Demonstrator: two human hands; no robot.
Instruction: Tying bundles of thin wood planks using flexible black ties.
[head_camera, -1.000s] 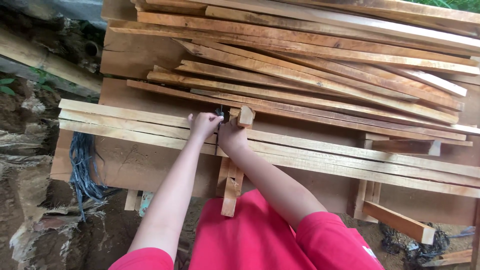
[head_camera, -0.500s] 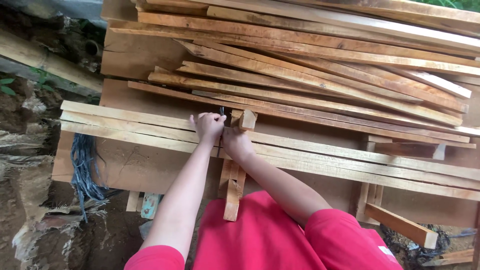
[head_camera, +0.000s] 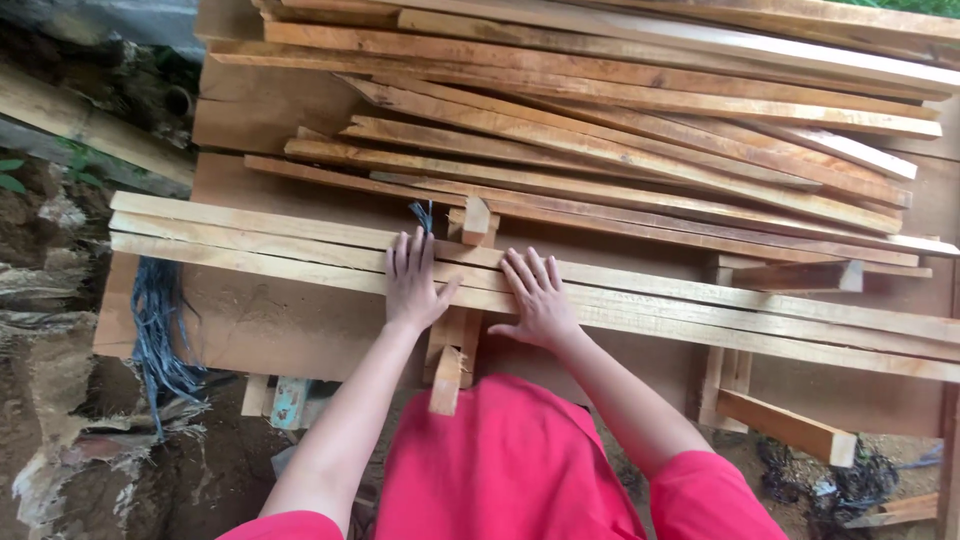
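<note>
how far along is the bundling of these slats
Done: a row of long slats lies gathered across the bench, a dark cord poking up behind it. In hand: left hand and right hand press flat on them. Left: the loose pile behind lies untouched.

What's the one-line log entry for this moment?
left hand: flat on wooden slat bundle | right hand: flat on same bundle | blue strap end: sticking up behind the bundle | loose slat pile: behind

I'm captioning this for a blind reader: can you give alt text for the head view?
Both hands, left hand and right hand, press flat on a bundle of long wooden slats across a workbench. More slats are piled behind.
</note>
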